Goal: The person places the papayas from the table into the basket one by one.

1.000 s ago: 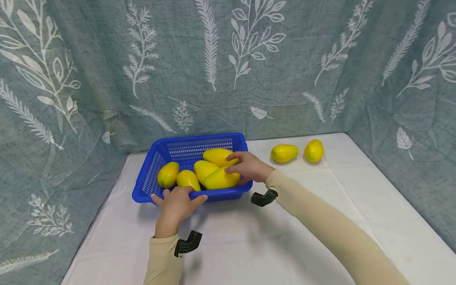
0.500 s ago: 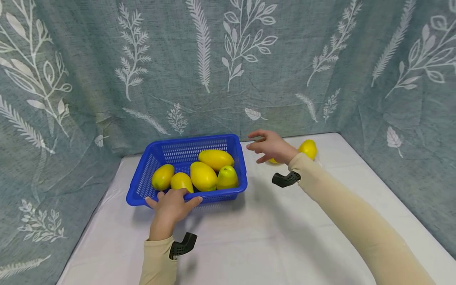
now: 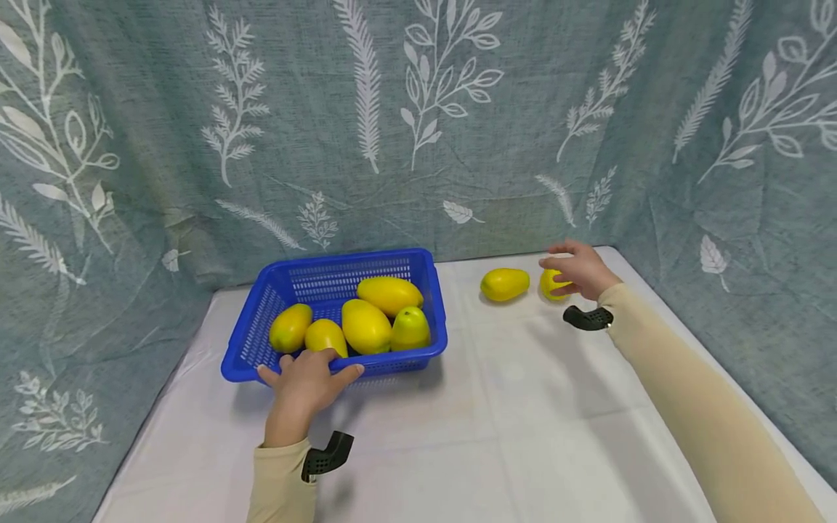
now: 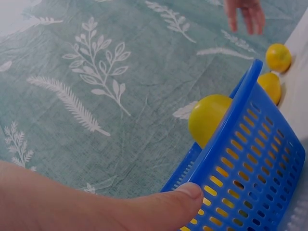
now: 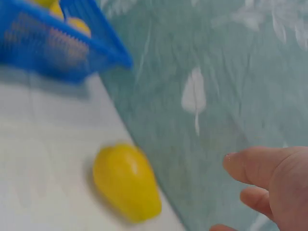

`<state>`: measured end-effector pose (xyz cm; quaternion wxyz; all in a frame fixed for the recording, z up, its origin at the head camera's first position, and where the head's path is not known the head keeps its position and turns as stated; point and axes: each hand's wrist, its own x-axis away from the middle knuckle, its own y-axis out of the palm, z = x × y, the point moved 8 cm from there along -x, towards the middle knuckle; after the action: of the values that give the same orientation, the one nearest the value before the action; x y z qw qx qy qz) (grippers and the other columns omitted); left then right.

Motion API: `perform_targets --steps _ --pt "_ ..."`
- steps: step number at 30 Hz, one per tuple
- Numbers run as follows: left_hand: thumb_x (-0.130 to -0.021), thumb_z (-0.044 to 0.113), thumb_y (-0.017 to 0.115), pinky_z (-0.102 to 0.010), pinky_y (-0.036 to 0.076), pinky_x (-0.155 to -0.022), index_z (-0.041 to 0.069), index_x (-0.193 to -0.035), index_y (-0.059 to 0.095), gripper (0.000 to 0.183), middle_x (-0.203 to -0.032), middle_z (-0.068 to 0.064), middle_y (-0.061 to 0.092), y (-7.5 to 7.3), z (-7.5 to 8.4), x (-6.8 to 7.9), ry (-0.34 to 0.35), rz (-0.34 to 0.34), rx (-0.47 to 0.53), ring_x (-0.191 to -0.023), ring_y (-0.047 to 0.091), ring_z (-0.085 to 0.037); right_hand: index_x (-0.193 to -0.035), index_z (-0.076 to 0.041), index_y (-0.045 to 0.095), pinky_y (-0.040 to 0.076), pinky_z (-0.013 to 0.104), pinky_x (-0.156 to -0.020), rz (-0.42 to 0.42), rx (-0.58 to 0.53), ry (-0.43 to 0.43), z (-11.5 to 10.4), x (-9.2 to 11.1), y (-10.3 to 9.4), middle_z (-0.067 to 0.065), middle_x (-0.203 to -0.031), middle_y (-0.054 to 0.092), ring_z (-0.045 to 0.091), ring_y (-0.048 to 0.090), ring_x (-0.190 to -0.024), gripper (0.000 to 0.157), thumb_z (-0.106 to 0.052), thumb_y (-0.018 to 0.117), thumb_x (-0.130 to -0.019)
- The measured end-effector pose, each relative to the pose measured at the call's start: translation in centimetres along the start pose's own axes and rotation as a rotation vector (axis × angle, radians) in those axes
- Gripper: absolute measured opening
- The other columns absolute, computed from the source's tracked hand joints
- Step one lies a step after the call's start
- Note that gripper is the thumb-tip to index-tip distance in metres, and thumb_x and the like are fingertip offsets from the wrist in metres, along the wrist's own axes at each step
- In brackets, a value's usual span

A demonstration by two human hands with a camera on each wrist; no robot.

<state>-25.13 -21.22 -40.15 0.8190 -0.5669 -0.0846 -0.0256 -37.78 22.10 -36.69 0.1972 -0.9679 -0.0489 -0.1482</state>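
Observation:
A blue plastic basket point(image 3: 433, 305) holds several yellow papayas, among them a greenish one point(image 3: 410, 330) at its right end. My left hand point(image 3: 304, 381) grips the basket's front rim, fingers over the edge and thumb along the outside; the left wrist view shows the thumb point(image 4: 185, 197) against the rim. Over at the right, my right hand point(image 3: 578, 271) is held over a yellow papaya point(image 3: 551, 285), partly covering it, with fingers spread and loosely bent around nothing. Another papaya point(image 3: 505, 284) lies on the table between that hand and the basket.
A white cloth covers the table point(image 3: 458, 436). Grey-green curtains point(image 3: 392, 211) with white leaf prints hang close behind the basket and on both sides. Each wrist carries a small black camera mount.
My right hand has let go of a papaya in the basket and moved right to the farthest papaya on the table. The left hand keeps its place on the rim.

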Motion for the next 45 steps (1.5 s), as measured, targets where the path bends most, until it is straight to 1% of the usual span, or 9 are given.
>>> perform_targets --steps 2,6,10,15,19,27,30,36,45 --pt "-0.094 0.055 0.063 -0.090 0.002 -0.105 0.004 -0.136 0.064 0.065 -0.143 -0.032 0.054 -0.1 -0.2 0.1 -0.004 -0.001 0.001 -0.135 0.028 -0.071 -0.162 -0.003 0.020 0.051 0.048 -0.107 0.032 0.003 0.028 1.5 -0.6 -0.7 0.025 -0.167 0.023 0.048 0.037 -0.147 0.071 -0.027 0.055 -0.105" --pt "-0.094 0.054 0.064 -0.090 0.002 -0.104 0.004 -0.135 0.064 0.064 -0.141 -0.032 0.056 -0.3 -0.5 0.2 -0.007 0.003 0.004 -0.134 0.030 -0.071 -0.161 -0.003 0.021 0.056 0.044 -0.100 0.101 -0.042 0.077 4.4 -1.9 -1.9 0.026 -0.166 0.024 0.049 0.038 -0.146 0.071 -0.027 0.055 -0.104" --pt "-0.094 0.055 0.064 -0.090 0.002 -0.105 0.005 -0.134 0.065 0.064 -0.138 -0.031 0.058 -0.3 -0.4 0.2 -0.003 0.001 0.000 -0.134 0.031 -0.070 -0.162 -0.004 0.019 0.058 0.043 -0.096 0.175 -0.090 0.097 6.6 -2.7 -2.9 0.026 -0.167 0.019 0.050 0.038 -0.145 0.073 -0.029 0.055 -0.104" --pt "-0.094 0.055 0.064 -0.090 0.004 -0.105 0.006 -0.133 0.066 0.062 -0.135 -0.028 0.062 -0.1 0.1 0.1 0.004 0.000 -0.008 -0.131 0.035 -0.067 -0.164 -0.006 0.014 0.052 0.049 -0.102 0.259 -0.153 0.123 9.0 -3.0 -3.7 0.026 -0.168 0.019 0.050 0.037 -0.147 0.077 -0.034 0.053 -0.104" --pt "-0.094 0.054 0.065 -0.090 0.004 -0.106 0.007 -0.133 0.067 0.062 -0.135 -0.027 0.063 0.1 -0.1 0.2 -0.003 0.003 -0.003 -0.131 0.038 -0.066 -0.164 -0.007 0.010 0.051 0.048 -0.103 0.312 -0.192 0.160 10.2 -3.6 -3.4 0.024 -0.168 0.020 0.049 0.037 -0.147 0.079 -0.039 0.051 -0.104" --pt "-0.093 0.054 0.067 -0.089 0.003 -0.107 0.008 -0.131 0.068 0.060 -0.133 -0.025 0.064 -0.4 -0.3 0.4 -0.009 0.026 -0.016 -0.130 0.042 -0.062 -0.165 -0.013 0.005 0.047 0.052 -0.109 0.370 -0.276 0.192 11.0 -5.1 -2.2 0.020 -0.170 0.013 0.045 0.031 -0.152 0.084 -0.044 0.051 -0.102" --pt "-0.093 0.054 0.067 -0.089 0.003 -0.107 0.009 -0.131 0.069 0.059 -0.133 -0.025 0.065 -0.4 -0.4 0.4 -0.014 0.029 -0.018 -0.130 0.043 -0.062 -0.165 -0.013 0.007 0.047 0.052 -0.109 0.383 -0.283 0.193 10.7 -5.7 -1.8 0.019 -0.170 0.014 0.042 0.034 -0.151 0.083 -0.043 0.052 -0.102" --pt "-0.093 0.054 0.067 -0.089 0.003 -0.108 0.010 -0.130 0.069 0.058 -0.132 -0.025 0.066 -0.5 -0.4 0.3 -0.010 0.043 -0.018 -0.132 0.042 -0.062 -0.166 -0.015 0.008 0.046 0.048 -0.113 0.337 -0.325 0.216 10.3 -5.8 -1.4 0.018 -0.170 0.019 0.037 0.040 -0.147 0.079 -0.038 0.051 -0.103" --pt "-0.093 0.055 0.067 -0.088 0.004 -0.108 0.010 -0.131 0.069 0.058 -0.133 -0.024 0.065 -0.4 -0.5 0.4 -0.017 0.044 -0.024 -0.131 0.042 -0.060 -0.166 -0.022 0.006 0.040 0.044 -0.118 0.302 -0.465 0.251 11.0 -5.6 -1.1 0.008 -0.173 0.009 0.031 0.029 -0.155 0.081 -0.036 0.053 -0.102"
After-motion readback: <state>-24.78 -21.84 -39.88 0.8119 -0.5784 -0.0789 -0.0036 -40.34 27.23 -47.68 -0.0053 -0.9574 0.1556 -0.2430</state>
